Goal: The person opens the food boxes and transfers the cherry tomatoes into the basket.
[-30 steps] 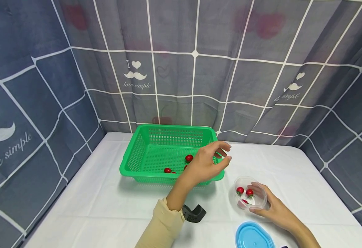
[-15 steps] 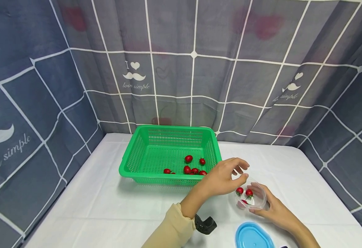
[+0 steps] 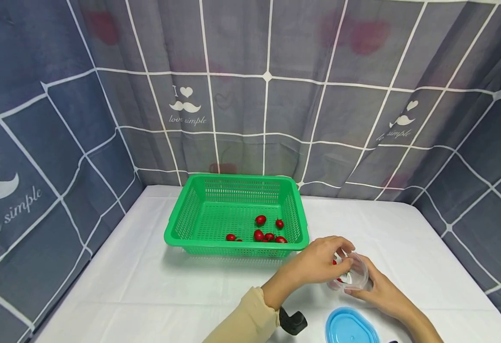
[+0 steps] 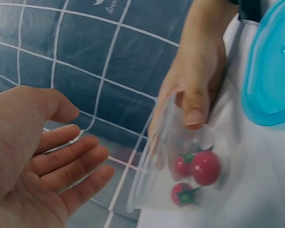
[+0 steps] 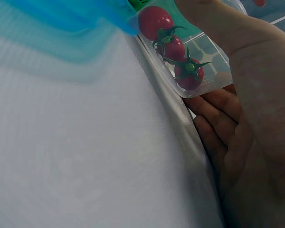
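Note:
My right hand [image 3: 383,288] grips a small clear plastic container [image 3: 361,277] from its right side, the thumb across its wall. Three cherry tomatoes [image 4: 205,167] with green stems lie inside, plain to see through the container in both wrist views. Over the container's mouth in the head view is my left hand [image 3: 324,261], its fingers loosely bent. The left wrist view shows that hand with nothing in its fingers, beside the container's rim. From the head, the left hand hides part of the tomatoes.
A green basket [image 3: 233,245] stands left of the container, with several cherry tomatoes [image 3: 258,235] toward its near right. A blue lid [image 3: 351,327] lies on the white tablecloth [image 3: 147,295] near the front. Behind hangs a grey checked curtain [image 3: 242,105].
My left hand has moved right and nearer, from over the basket's right end to the container, uncovering tomatoes in the basket. My right hand and the container have stayed in place.

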The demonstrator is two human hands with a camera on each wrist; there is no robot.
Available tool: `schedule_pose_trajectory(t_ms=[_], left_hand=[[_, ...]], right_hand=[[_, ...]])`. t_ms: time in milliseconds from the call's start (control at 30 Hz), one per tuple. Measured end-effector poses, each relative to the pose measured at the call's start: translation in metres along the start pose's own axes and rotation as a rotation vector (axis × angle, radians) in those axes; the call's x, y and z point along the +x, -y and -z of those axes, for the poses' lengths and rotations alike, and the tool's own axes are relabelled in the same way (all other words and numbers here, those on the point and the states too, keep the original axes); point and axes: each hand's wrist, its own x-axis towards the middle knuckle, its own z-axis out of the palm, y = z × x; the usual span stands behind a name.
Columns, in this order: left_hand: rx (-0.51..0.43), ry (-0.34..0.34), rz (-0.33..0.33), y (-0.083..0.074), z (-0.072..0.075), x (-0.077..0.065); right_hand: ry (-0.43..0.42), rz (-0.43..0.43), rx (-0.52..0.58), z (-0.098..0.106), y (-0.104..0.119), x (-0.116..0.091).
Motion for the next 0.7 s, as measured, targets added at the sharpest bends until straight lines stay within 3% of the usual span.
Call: schedule_pose_trajectory(t_ms=[267,700], left_hand=[[0.052,0.047,0.033,0.002,-0.018,-0.002],[0.244,0.004,0.027,0.011,-0.039,-0.004]], right_hand=[[0.032,-0.010,0.026,0.001,0.002,0.001],[0.023,0.000,0.058,-0.002,0.001,0.000]])
